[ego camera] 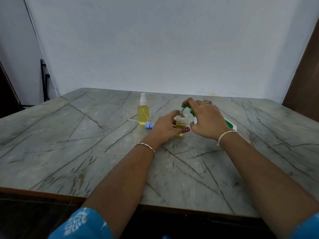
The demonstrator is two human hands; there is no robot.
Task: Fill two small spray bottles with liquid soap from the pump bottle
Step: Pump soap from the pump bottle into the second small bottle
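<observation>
near the middle of the marbled table (86,152) stands the open spray bottle (180,124), uncapped, roughly half full of yellow soap. the green nozzle (185,107) of the pump bottle (230,124) sits right at its neck, so by my reading the step in hand is pumping soap into this second bottle.

the left hand (166,127) is wrapped round the small bottle, thumb in front and fingers curled behind, steadying it upright on the table. the right hand (205,118) is arched over the pump head, fingers bent down onto it and closed around the top; most of the pump bottle is hidden under that hand, with only a white and green part showing behind the wrist. both forearms reach forward and converge on the bottle.

just left of the left hand lies the blue sprayer cap (149,125), on its side, its thin white dip tube pointing away to the left. near behind it stands the finished spray bottle (143,111), full of yellow soap with its white sprayer on.

next, i judge, more presses with the nozzle kept over the narrow neck; any drift would spill soap down the outside. then the blue cap needs threading back on.
</observation>
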